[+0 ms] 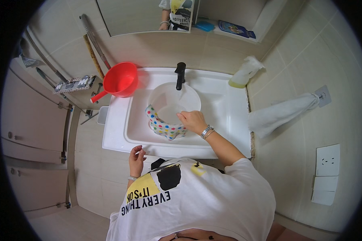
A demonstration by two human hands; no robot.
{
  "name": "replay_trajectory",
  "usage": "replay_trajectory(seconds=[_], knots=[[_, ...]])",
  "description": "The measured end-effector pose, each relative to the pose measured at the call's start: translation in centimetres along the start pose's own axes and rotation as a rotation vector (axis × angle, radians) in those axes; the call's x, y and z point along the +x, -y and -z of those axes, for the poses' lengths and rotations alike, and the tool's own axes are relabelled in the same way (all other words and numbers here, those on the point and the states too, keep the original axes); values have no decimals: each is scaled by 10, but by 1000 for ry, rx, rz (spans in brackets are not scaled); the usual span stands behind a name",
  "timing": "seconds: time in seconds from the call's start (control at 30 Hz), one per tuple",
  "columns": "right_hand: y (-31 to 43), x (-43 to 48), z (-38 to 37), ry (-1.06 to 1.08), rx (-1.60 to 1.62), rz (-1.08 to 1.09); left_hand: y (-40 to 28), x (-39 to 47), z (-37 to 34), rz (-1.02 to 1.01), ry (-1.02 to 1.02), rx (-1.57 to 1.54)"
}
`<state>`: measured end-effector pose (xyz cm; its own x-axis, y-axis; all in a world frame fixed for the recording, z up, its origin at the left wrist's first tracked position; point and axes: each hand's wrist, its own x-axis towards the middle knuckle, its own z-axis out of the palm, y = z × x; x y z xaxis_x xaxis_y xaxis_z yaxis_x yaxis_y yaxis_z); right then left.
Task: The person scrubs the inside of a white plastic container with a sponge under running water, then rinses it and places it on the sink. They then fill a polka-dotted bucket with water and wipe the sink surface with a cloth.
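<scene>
A white plastic basin (194, 98) sits in the white sink (226, 120) under a black faucet (180, 75), from which water appears to run. A white cloth with coloured dots (169, 130) hangs over the basin's near rim. My right hand (193, 121), with a metal-banded watch at the wrist, is over the rim at the cloth's right end. Its fingers are curled, and their undersides are hidden, so a grip on the cloth cannot be confirmed. Near the sink's front edge, my left hand (137, 158) holds nothing, its fingers loosely bent and apart.
A red dipper (120, 79) stands on the sink's back left corner. At the back right is a plastic bag (244, 73) with yellowish contents. A light towel (280, 114) hangs on the right wall. Mop handles (93, 40) lean at the left.
</scene>
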<state>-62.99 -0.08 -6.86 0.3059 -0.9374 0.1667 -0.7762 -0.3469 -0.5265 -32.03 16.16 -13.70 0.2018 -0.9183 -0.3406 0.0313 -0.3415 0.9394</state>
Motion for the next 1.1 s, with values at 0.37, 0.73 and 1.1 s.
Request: replay_trajectory(seconds=[0.37,0.73,1.1], knots=[[-7,19,-11,-112,301,-126,0,-5,-20,18,-9,-20],[-37,168,8,-123,1348,-606,4,-18,-6,12,-84,-21],[-47,184,14,-134,1502,-716,11,-30,12,44,-145,-21]])
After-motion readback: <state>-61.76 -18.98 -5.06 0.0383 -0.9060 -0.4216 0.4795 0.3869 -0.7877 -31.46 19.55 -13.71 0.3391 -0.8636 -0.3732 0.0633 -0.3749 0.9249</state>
